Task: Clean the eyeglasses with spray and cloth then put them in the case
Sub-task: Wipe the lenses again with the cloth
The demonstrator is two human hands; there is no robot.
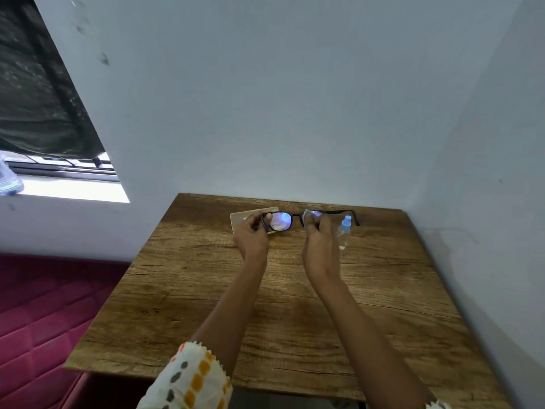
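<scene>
Both hands raised over the table [206, 305] far edge. Left hand [250, 239] pinches the black eyeglasses [283, 221] at their left hinge; right hand [320, 246] presses a pale cloth [307, 214] on the other lens. Beige case [244, 216] behind, spray bottle [344, 231] just right.

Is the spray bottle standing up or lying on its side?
Lying down: the spray bottle rests lengthwise on the table, blue cap pointing toward the wall.
</scene>
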